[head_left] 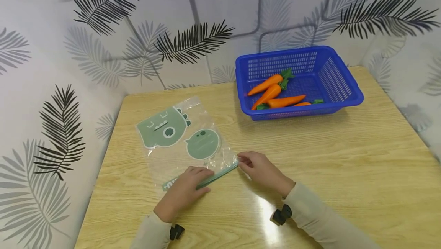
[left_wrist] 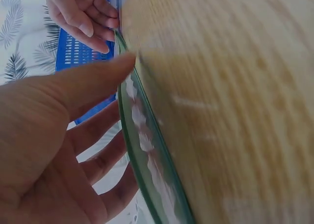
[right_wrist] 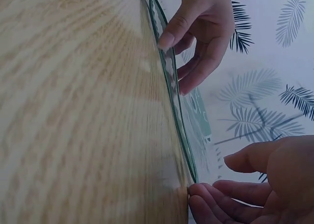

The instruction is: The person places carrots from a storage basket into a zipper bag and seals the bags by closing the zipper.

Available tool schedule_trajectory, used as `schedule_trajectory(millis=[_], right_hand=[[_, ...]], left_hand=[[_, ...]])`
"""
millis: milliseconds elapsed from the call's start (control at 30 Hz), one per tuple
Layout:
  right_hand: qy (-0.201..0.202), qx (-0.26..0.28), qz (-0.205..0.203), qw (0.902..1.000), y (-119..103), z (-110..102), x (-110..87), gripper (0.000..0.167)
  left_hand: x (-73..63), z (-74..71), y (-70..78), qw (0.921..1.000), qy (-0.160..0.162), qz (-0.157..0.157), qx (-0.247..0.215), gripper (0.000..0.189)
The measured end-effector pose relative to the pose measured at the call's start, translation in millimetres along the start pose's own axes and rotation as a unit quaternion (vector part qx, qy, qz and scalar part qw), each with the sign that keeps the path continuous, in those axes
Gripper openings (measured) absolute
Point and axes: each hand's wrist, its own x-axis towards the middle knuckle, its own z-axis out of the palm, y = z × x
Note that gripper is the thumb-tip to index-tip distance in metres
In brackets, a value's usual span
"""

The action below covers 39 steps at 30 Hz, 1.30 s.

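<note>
A clear plastic zip bag (head_left: 203,122) with green dinosaur prints lies flat on the table, its green-edged mouth (head_left: 222,173) towards me. My left hand (head_left: 186,187) rests over that edge, relaxed fingers on the upper sheet and thumb on the near side. In the left wrist view, the two green lips (left_wrist: 128,136) bow slightly apart beside my thumb. At the right corner of the mouth is my right hand (head_left: 262,170). The right wrist view has its fingertips (right_wrist: 201,192) touching that corner, while the thumb (right_wrist: 240,159) stands away from them.
A blue plastic basket (head_left: 344,105) stands behind the bag, to the right. Several orange carrots (head_left: 267,84) with green tops lie inside it. The wooden table (head_left: 310,157) meets a leaf-patterned wall (head_left: 193,11) at the back.
</note>
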Motion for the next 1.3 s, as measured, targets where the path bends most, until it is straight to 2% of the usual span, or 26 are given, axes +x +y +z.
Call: schedule_trajectory(millis=[267,433,567,700,867,967,1000,1200,1300], right_hand=[[0.018,0.020,0.014,0.9995,-0.1,0.3,0.5,0.031],[0.025,0.060,0.029,0.9975,0.2,1.0,-0.6,0.029],[0.019,0.109,0.043,0.9929,4.7,1.8,-0.6,0.031],[0.005,0.202,0.058,0.9776,9.7,2.6,0.0,0.036],[-0.015,0.317,0.082,0.9448,12.0,7.4,0.0,0.047],[-0.028,0.349,0.096,0.9318,11.0,12.9,-0.4,0.048],[-0.032,0.355,0.098,0.9293,10.2,15.2,-0.2,0.047],[-0.049,0.358,0.089,0.9283,1.3,27.2,1.7,0.044],[-0.047,0.363,0.080,0.9272,-5.6,30.6,4.0,0.045]], left_hand=[[3.0,2.9,-1.0,0.9995,0.032,-0.006,0.001,0.030],[5.7,3.9,-0.9,0.9987,0.048,-0.018,-0.008,0.018],[7.6,5.4,-1.1,0.9973,0.056,-0.045,-0.014,0.014],[9.0,7.0,-1.2,0.9944,0.081,-0.067,-0.012,0.012],[11.9,7.0,0.4,0.9897,0.130,-0.060,-0.008,0.012],[14.1,5.8,2.1,0.9859,0.158,-0.053,0.015,0.013],[15.2,5.3,2.7,0.9843,0.167,-0.051,0.025,0.014],[22.5,0.2,11.4,0.9695,0.234,-0.026,0.069,0.016],[27.3,-2.2,19.1,0.9636,0.255,-0.010,0.081,0.019]])
